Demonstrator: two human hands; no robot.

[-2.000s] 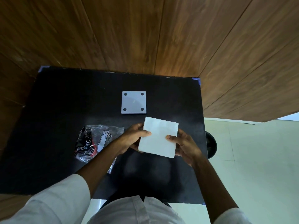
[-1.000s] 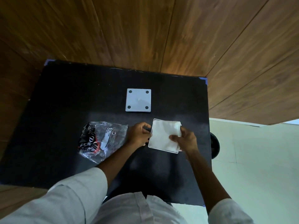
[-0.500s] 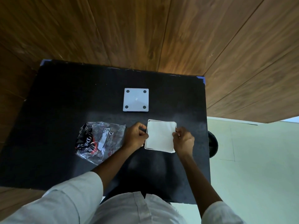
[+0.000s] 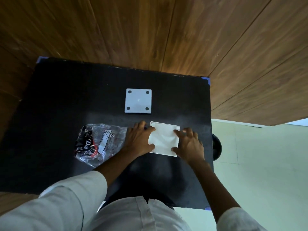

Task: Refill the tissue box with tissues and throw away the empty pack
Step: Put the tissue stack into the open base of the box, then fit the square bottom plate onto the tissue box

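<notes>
A square white tissue box (image 4: 166,123) lies open on the black table (image 4: 66,97), right of centre. A stack of white tissues (image 4: 164,140) sits inside it, dented in the middle. My left hand (image 4: 139,140) rests on the box's left side with its fingertips pressing on the tissues. My right hand (image 4: 190,145) has its fingers spread over the box's right edge and the tissues. The empty clear plastic pack (image 4: 100,142), printed in black and red, lies crumpled to the left of my left hand.
A flat grey-white square panel with four dark dots (image 4: 138,101) lies behind the box. A dark round object (image 4: 216,147) stands on the pale floor beyond the table's right edge. Wooden wall panels rise behind the table.
The tissue stack went from held above the table down into the box. Both hands moved from gripping its sides to pressing on top of it.
</notes>
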